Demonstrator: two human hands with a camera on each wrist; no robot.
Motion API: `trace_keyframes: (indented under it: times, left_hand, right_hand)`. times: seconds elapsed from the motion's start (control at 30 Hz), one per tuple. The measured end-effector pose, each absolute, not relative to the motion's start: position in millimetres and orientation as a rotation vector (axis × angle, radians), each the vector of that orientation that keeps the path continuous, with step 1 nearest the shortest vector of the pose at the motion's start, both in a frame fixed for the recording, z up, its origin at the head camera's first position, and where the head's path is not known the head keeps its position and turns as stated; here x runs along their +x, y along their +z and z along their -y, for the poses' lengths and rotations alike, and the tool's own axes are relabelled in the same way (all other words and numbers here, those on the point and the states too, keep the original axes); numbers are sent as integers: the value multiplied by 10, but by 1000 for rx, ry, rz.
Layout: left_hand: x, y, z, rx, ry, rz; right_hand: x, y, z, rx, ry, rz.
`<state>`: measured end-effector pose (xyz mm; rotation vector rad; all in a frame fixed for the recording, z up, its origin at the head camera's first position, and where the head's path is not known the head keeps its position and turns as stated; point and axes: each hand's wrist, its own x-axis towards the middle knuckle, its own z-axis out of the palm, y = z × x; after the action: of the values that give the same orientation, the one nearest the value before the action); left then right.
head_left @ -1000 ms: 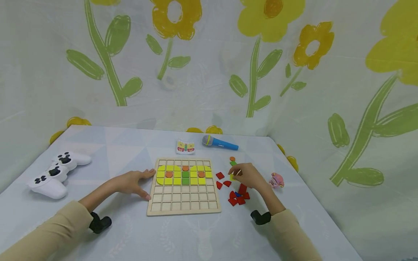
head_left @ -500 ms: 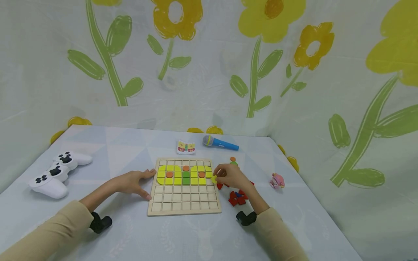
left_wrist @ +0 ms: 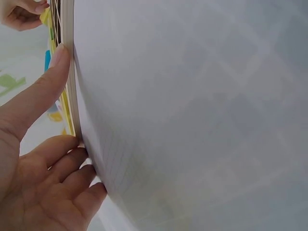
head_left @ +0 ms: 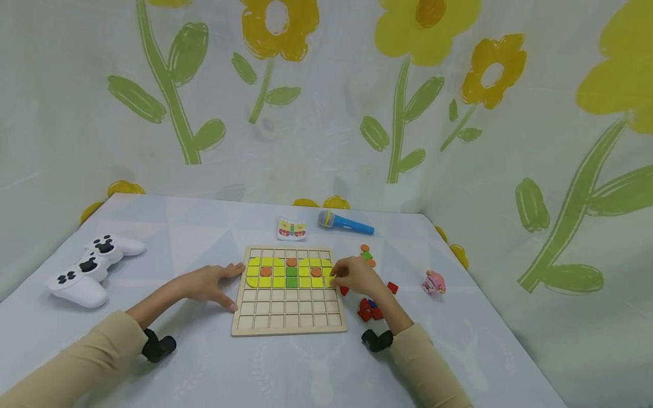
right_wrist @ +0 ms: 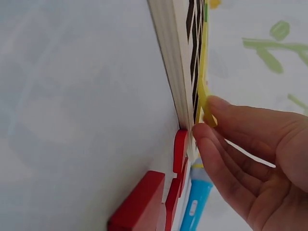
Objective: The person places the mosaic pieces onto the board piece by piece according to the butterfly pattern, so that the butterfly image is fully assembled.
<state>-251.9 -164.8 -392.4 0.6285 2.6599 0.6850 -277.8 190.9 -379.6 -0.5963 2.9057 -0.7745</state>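
Note:
A wooden grid board [head_left: 288,324] lies on the table, its upper rows partly filled with yellow, green and orange pieces. At its left edge my left hand [head_left: 209,283] rests, thumb and fingers spread; in the left wrist view the thumb [left_wrist: 45,89] lies along the board's side. My right hand [head_left: 359,275] pinches a yellow piece [right_wrist: 209,113] between thumb and index finger, at the right end of the yellow rows. The right wrist view has this piece tilted, one end low at the board's surface. The right hand partly covers the board's right edge.
Loose red pieces [head_left: 369,310] lie right of the board, with orange discs [head_left: 364,248] and a green piece [head_left: 366,256] farther back. Behind the board are a picture card [head_left: 292,230] and a blue microphone [head_left: 349,224]. A white game controller [head_left: 94,269] sits left, a pink toy [head_left: 433,282] right.
My right hand has moved left from the loose pieces to the board's right side, bringing the yellow piece down to the grid. The left hand has stayed at the left edge.

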Motion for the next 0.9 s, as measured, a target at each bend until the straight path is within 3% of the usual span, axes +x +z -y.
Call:
trace_keyframes:
  times: [0.9]
  left_hand:
    - [-2544,-3946,1662,620,700,-2651]
  right_hand:
    - [-2804,-3714,-2077,-566,-659,-2809]
